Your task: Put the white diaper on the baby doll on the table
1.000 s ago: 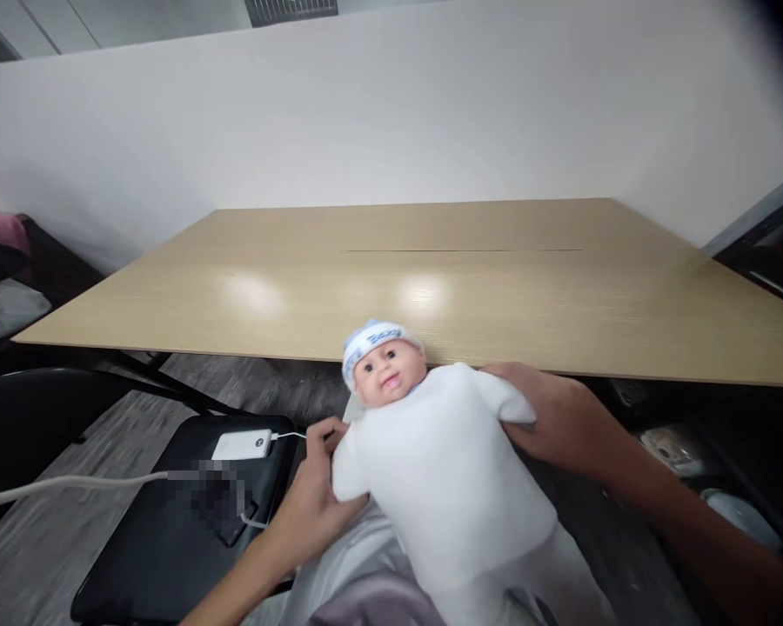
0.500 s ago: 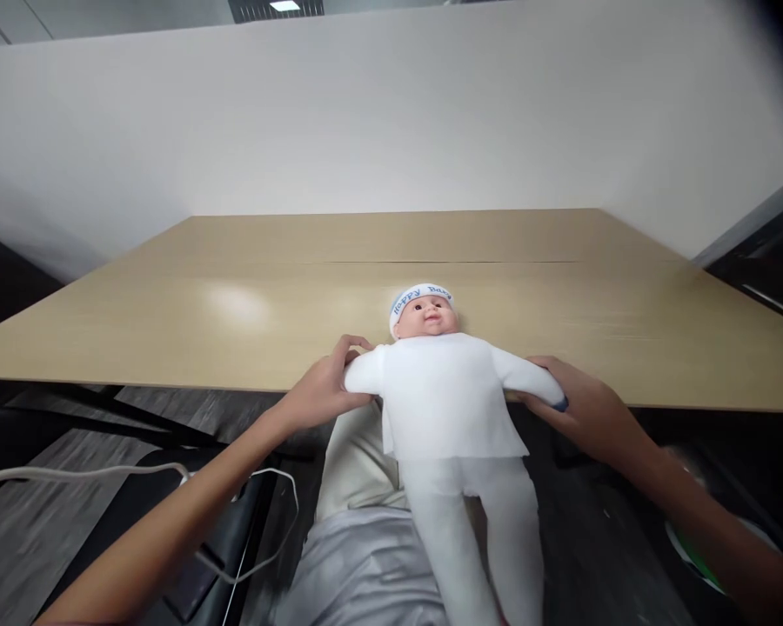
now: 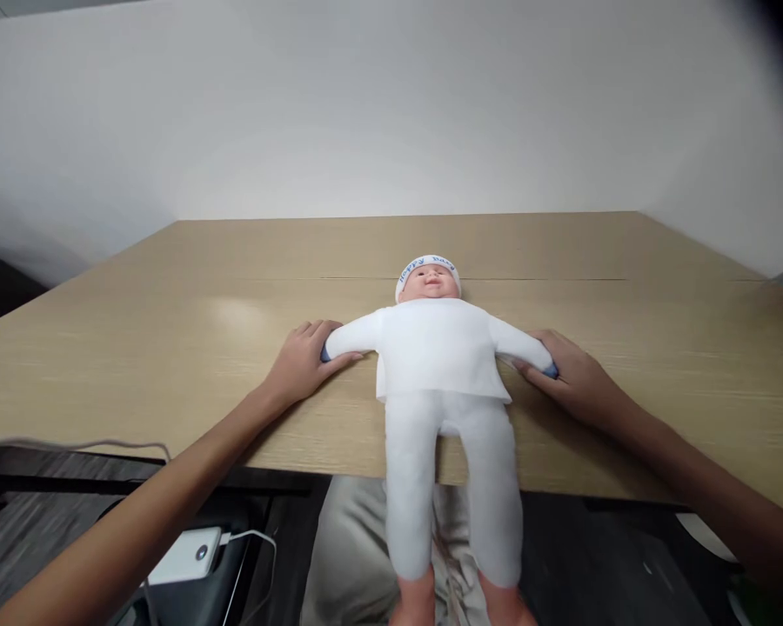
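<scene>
Doll (image 3: 440,348) shown face up, its torso apparently supported on the bench (image 3: 170,365) and its legs (image 3: 410,487) extended past the front edge. One sleeved arm is grasped near its end by the left hand (image 3: 304,361), the other by the right hand (image 3: 578,378); each grip is closed around the cloth. Should both grips be loosened, the doll could be drawn off the bench by the overhanging legs. If the sleeves (image 3: 358,334) are pulled unevenly, the body may be twisted or the fabric slipped through the fingers. A pale cable (image 3: 39,442) near the left forearm (image 3: 189,469) could be snagged by a backward sweep.
</scene>
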### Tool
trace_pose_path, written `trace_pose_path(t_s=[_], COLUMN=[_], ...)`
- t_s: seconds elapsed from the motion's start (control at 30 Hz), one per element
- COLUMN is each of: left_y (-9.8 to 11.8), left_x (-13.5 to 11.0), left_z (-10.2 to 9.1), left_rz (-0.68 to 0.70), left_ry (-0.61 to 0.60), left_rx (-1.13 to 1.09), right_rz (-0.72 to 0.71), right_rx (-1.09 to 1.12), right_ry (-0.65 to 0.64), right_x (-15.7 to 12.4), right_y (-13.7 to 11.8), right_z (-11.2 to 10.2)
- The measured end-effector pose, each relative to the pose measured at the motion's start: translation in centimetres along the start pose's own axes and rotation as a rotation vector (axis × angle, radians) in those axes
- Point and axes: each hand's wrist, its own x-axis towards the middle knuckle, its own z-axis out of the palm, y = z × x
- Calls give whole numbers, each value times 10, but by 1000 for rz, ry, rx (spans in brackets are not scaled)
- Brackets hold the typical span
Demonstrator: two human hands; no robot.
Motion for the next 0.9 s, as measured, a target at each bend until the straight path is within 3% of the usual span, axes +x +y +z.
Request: trace_pose_path(t_s=[0.57,0.7,0.9], left_y=[-92,-107,-114], left_x=[169,185,184], left_z=[51,58,61], left_rz=[-139,-151,-169], left_ry=[187,191,166], left_rx=[31,36,45], right_rz=[-79,-89,-110], right_rx=[-125,-124,-72], right_ry=[199,232,212], right_x=[187,214,223], right_y=[68,85,101], right_z=[41,45,49])
